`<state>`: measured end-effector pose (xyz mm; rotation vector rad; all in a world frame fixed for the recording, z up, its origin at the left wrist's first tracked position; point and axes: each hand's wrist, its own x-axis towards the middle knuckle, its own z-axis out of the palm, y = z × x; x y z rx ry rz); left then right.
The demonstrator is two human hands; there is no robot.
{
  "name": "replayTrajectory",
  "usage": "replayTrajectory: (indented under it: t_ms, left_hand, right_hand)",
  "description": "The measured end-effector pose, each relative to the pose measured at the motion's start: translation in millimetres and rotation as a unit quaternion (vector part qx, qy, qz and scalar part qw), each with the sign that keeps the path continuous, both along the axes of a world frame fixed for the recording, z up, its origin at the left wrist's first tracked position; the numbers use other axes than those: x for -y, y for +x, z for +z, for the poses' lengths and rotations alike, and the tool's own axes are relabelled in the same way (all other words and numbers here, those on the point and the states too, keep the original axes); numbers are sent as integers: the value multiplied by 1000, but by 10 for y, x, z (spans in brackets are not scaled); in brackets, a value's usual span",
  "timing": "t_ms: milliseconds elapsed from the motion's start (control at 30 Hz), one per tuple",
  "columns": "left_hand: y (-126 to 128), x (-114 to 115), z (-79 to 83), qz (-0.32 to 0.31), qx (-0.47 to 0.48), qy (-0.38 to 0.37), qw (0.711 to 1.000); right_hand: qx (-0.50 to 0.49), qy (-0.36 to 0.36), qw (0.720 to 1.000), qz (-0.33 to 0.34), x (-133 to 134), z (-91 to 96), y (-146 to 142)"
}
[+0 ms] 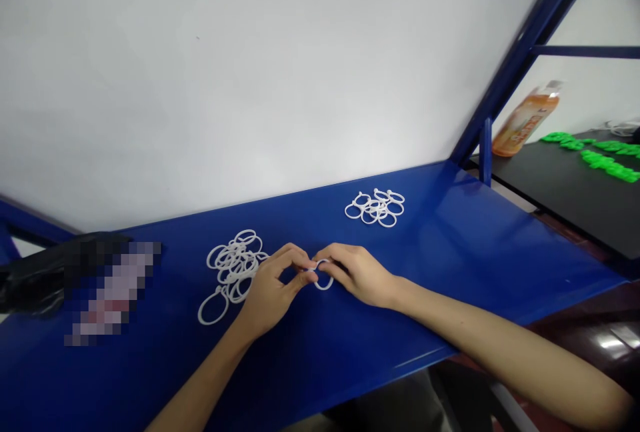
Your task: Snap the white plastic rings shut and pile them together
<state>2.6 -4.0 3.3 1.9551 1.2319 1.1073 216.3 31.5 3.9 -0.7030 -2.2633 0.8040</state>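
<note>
Both my hands meet over the middle of a blue table (450, 252). Between them they pinch one small white plastic ring (323, 280). My left hand (273, 289) grips its left side with curled fingers. My right hand (357, 272) holds the right side, thumb and fingers closed on it. Just left of my left hand lies a loose pile of white rings (233, 269). A smaller heap of white rings (376, 207) sits farther back on the table, beyond my right hand.
A white wall rises behind the table. A black object (35, 279) and a blurred patch lie at the left end. A blue frame post (520, 52) slants up at right. Beyond it, a black surface carries an orange bottle (525, 119) and green pieces (595, 152).
</note>
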Motion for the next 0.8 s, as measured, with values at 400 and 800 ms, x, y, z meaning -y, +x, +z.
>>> replayTrajectory:
  t_ms: [400,800]
  left_hand:
    - [32,76,32,-92,-3,-66,994]
    - [-147,-121,-40,113,-248,144,952]
  right_hand:
    - [151,186,967,83,13,-40,107]
    - [165,168,962,-137,-367,50,318]
